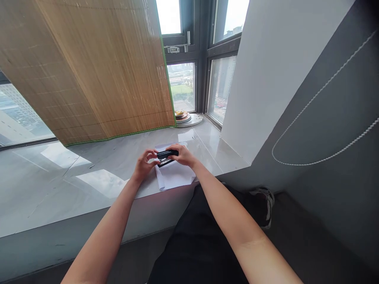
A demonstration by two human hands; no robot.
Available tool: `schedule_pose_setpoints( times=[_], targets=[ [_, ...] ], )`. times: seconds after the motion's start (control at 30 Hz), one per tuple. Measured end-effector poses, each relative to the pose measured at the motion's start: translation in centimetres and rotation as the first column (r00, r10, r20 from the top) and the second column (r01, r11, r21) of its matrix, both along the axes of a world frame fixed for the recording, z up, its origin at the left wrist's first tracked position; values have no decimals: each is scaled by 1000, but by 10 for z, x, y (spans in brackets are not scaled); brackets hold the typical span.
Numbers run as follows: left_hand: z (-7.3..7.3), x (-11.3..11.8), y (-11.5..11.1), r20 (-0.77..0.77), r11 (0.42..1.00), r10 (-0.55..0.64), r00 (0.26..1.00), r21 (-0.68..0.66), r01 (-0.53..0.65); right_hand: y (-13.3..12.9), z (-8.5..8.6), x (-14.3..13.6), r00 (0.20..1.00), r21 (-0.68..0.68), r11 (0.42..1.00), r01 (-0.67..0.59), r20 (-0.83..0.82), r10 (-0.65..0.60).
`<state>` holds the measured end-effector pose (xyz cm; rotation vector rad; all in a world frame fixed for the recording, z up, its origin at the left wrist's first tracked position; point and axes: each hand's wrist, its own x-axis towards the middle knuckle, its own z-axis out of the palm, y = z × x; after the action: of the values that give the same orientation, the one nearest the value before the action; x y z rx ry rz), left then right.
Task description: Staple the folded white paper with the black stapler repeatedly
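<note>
A black stapler is held above white paper sheets on the windowsill, its front end pointing left and a gap showing between its top arm and base. Around its rear end my right hand is closed, thumb and fingers wrapped on the body. My left hand is at the front end, fingers curled, with thumb and fingertips against the stapler's nose. The paper's lower left corner curls up. Any staples inside are too small to make out.
The glossy tiled windowsill has a front edge close to me. A bamboo blind hangs at the left, its bottom near the sill. Stacked plates stand in the window corner. A beaded cord hangs by the right wall.
</note>
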<state>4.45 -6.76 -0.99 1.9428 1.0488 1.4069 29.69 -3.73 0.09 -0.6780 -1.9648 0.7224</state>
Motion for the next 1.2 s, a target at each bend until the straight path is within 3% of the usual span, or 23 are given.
schedule_pose_setpoints(
  times=[0.07, 0.23, 0.37, 0.47, 0.63, 0.83, 0.93, 1.03, 1.2],
  targets=[
    [-2, -1, 2, 15, 1000, 5, 1000, -21, -5, -1, 0, -3, 1000, 13, 1000, -20, 7, 20],
    [-2, -2, 2, -116, 1000, -4, 993, 2, 4, -2, 0, -1, 996, 51, 998, -44, 78, 40],
    [3, 0, 0, -285, 995, 100, 953, 34, -95, 0, 4, 11, 997, 45, 998, -33, 71, 29],
    [6, 2, -3, -438, 988, 149, 887, 94, -120, 3, 7, 34, 999, 6, 999, 49, -14, -49],
    [5, 8, -8, -681, 1000, 27, 731, 23, -15, 4, 3, 93, 954, -115, 971, 208, -197, -227],
    [10, 16, -13, -775, 994, 109, 622, 92, -61, -3, -6, 147, 925, -94, 923, 373, -41, -378],
    [17, 33, -8, -786, 995, 67, 614, 101, 21, -3, -10, 151, 931, -60, 930, 362, 63, -359],
    [22, 60, 6, -793, 978, -91, 602, 43, 204, -2, -15, 147, 929, -24, 933, 359, 103, -355],
    [15, 90, 31, -731, 903, -310, 608, -27, 428, -6, -22, 136, 923, 27, 930, 367, 119, -367]
  ],
)
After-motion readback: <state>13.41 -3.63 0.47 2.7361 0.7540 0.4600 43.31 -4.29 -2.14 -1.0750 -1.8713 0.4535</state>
